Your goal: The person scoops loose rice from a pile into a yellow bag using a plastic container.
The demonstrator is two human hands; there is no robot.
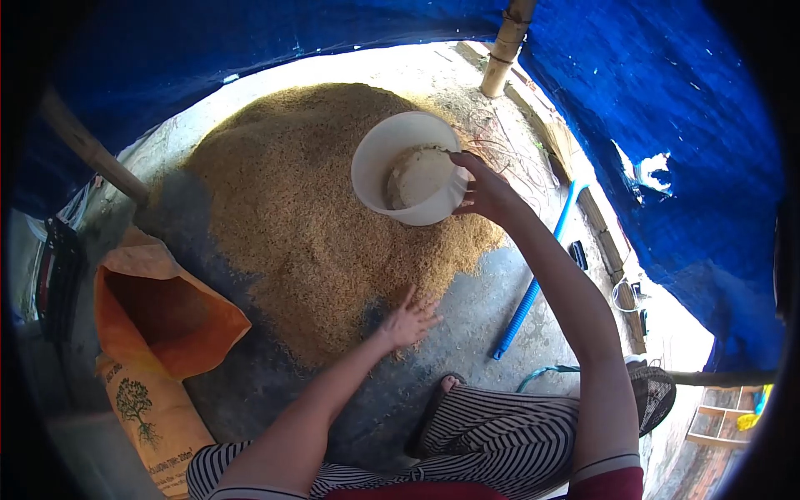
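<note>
My right hand (483,190) grips the rim of a white bucket (367,171), which is tilted so that its inside faces me. Some pale residue shows on the bucket's bottom. Under and behind the bucket spreads a large heap of golden-brown grain or husks (292,183) on the grey floor. With fingers spread and nothing held, my left hand (408,323) is low at the heap's near edge, slightly blurred. To its left stands an orange sack (200,325) with its mouth open.
Blue tarps (700,217) hang around, with a bamboo post (500,58) at the top and a wooden pole (96,154) at the left. A blue hose (521,317) lies right of the heap. A printed sack (154,425) lies at lower left.
</note>
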